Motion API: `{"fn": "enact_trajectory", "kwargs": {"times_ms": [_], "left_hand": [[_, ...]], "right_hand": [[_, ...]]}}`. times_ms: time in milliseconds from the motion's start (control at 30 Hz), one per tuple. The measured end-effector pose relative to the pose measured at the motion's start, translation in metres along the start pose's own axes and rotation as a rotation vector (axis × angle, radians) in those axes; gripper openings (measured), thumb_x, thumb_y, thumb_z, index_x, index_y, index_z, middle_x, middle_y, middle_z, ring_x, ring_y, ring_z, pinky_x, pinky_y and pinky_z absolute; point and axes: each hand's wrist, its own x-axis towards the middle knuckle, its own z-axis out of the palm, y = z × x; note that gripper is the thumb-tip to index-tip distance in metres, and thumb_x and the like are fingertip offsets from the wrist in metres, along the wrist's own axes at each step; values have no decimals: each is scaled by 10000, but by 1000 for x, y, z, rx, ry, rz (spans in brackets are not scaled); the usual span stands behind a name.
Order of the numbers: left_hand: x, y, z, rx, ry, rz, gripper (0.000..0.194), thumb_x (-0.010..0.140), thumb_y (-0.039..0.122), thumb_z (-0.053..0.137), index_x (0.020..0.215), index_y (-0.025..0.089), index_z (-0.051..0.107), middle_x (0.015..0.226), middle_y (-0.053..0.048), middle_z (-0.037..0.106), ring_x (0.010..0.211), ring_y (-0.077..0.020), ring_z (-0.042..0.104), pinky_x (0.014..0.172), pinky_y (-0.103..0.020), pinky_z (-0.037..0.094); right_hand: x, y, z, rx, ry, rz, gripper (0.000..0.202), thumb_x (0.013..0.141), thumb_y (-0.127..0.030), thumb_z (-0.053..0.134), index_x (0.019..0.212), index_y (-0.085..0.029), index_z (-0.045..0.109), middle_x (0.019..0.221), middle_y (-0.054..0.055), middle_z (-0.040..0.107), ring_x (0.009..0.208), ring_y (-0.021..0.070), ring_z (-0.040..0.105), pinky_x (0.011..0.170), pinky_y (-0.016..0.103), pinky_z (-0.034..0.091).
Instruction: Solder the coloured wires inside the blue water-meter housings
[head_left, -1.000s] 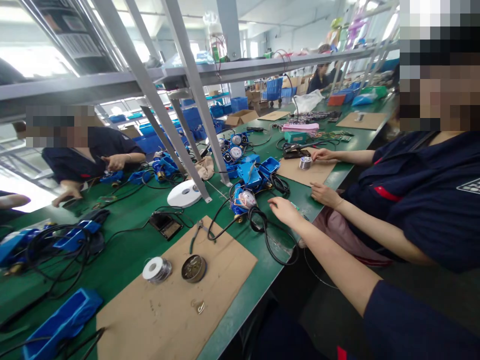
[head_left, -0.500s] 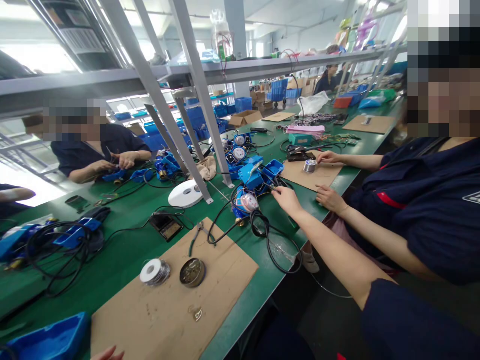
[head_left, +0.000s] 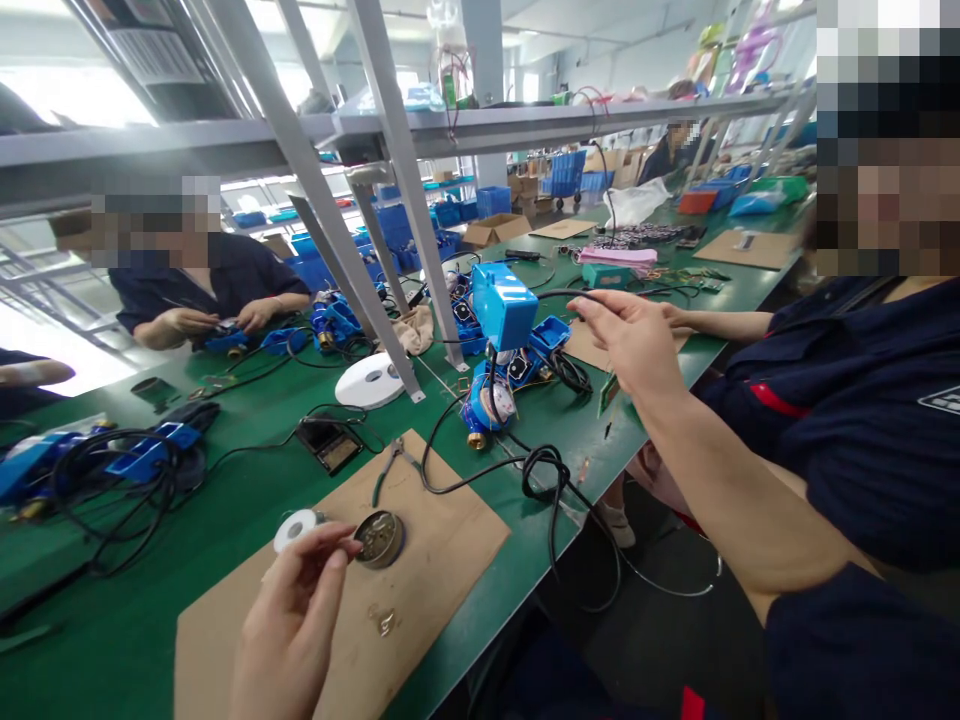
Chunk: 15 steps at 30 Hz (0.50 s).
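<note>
My right hand (head_left: pixel 634 335) pinches a black cable (head_left: pixel 555 293) that runs to a blue plastic box (head_left: pixel 504 305), which is raised above the meters. Below my right wrist shows a green circuit board (head_left: pixel 607 393); I cannot tell what supports it. Under the box lies a blue meter (head_left: pixel 487 402) with a brass fitting and a pale round face. My left hand (head_left: pixel 296 610) hovers over the cardboard with loosely curled fingers, nothing visible in them. Its fingertips are beside a round tin (head_left: pixel 380 540) and partly cover a spool of solder wire (head_left: pixel 296 528).
Cutting pliers (head_left: pixel 394 465) and small metal bits lie on the cardboard sheet (head_left: pixel 442 560). Behind it are a black device (head_left: pixel 330 443) and a white reel (head_left: pixel 369 380). Slanted shelf posts (head_left: pixel 424 190) rise from the green bench. Co-workers sit at the right and across.
My right hand has moved up and right, and the blue box has risen and turned with the cable. My left hand has come in from the bottom edge to the tin. The blue tray has left view.
</note>
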Motion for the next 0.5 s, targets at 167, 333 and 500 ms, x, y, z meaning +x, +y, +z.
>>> {"fn": "enact_trajectory", "kwargs": {"times_ms": [167, 333, 500], "left_hand": [[17, 24, 28, 19, -294, 149, 341, 860, 433, 539, 1109, 205, 588, 1064, -86, 646, 1001, -240, 618, 891, -393, 484], [28, 48, 53, -99, -482, 203, 360, 883, 395, 539, 1190, 208, 564, 1176, -91, 623, 1077, -211, 605, 961, -373, 469], [46, 67, 80, -196, -592, 222, 417, 883, 391, 532, 1235, 171, 558, 1221, -109, 634, 1140, -215, 590, 995, -355, 448]], "right_hand": [[-11, -42, -24, 484, 50, -73, 137, 843, -314, 677, 856, -185, 721, 522, -63, 321, 449, 62, 240, 409, 231, 169], [-25, -63, -34, 615, -64, 22, 90, 846, -233, 663, 815, -178, 728, 509, -63, 296, 453, 61, 216, 407, 238, 125], [-36, -73, -28, 728, -178, 76, 68, 826, -187, 680, 840, -153, 738, 504, -58, 347, 439, 53, 262, 415, 244, 140]]}}
